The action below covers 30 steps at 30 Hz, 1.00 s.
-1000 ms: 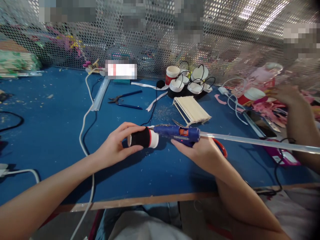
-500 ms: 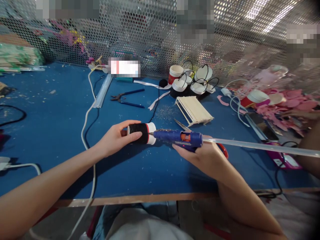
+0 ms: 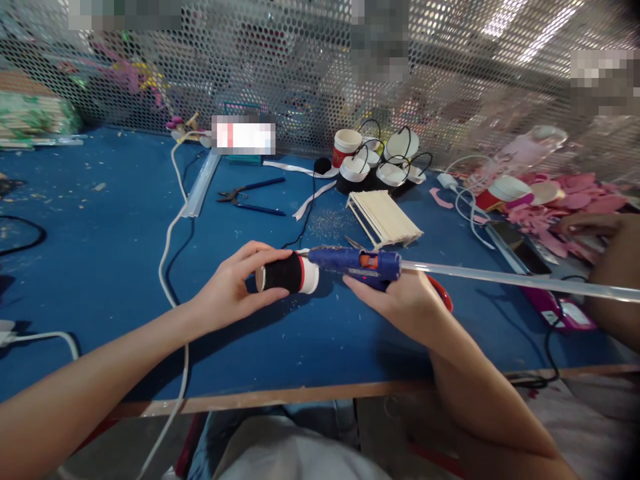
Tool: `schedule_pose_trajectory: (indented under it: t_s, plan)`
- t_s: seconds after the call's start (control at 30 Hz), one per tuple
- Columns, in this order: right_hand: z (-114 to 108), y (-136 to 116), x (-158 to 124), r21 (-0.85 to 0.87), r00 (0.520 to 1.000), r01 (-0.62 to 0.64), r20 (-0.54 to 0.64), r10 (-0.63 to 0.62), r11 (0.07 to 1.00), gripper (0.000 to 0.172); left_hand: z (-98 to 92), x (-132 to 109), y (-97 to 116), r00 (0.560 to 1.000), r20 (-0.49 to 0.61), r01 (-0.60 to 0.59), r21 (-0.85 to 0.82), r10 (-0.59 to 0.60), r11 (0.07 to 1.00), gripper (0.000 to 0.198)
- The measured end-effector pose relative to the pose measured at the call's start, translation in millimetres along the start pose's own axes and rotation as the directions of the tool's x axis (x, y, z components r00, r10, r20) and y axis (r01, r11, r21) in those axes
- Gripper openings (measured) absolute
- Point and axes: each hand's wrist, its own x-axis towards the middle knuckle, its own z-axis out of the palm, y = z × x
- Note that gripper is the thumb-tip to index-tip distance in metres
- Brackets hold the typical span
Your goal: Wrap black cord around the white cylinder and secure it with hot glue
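Note:
A paper cup [image 3: 284, 275] wrapped in black, with a red line and a white end, lies on its side over the blue table. My left hand [image 3: 245, 277] is closed around it, thumb below and fingers above. My right hand [image 3: 400, 293] grips a blue glue gun [image 3: 350, 261] whose nozzle points left, at the upper edge of the cup's red and white band. A long clear glue stick [image 3: 500, 279] runs out of the gun's back to the right. Scissors [image 3: 440, 293] with a red handle lie partly hidden behind my right hand.
Blue-handled pliers [image 3: 253, 197], a bundle of pale sticks [image 3: 385, 217] and several cups with black cords [image 3: 355, 168] lie farther back. A white cable [image 3: 167, 267] crosses the left side. At right are a phone [image 3: 520, 248], pink petals [image 3: 575, 200] and another person's hand [image 3: 580, 227].
The cup has turned and tilted slightly in my left hand, and its fingers have shifted. The glue gun's nozzle has moved up from the middle of the band to its upper edge.

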Motion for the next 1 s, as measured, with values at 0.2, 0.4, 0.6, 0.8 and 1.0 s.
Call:
schedule_pose_trajectory:
  t_s: [0.2,0.4,0.6,0.8,1.0]
  plan:
    - [1,4,1,0.009,0.997,-0.056,0.062,0.055,0.998,0.019,-0.9,0,2,0.994,0.035,-0.105,0.115,0.101,0.988,0.045]
    - [-6,5,4,0.213,0.955,-0.272,0.18,0.235,0.939,0.025,1.1,3,-8,0.992,-0.058,0.103,-0.149,-0.112,0.983,0.048]
    - [-17,27,28,0.479,0.965,-0.226,-0.011,0.263,0.848,0.032,-0.9,7,-9,0.923,0.017,0.356,-0.42,-0.385,0.835,0.056]
    - [-31,80,70,-0.103,0.894,-0.423,-0.21,0.396,0.9,0.037,-1.4,6,-5,0.936,-0.033,0.312,-0.385,-0.351,0.869,0.058]
    - [-25,95,90,-0.401,0.851,-0.525,-0.243,0.465,0.751,0.047,0.9,3,-8,0.989,-0.105,0.083,-0.182,-0.103,0.98,0.049]
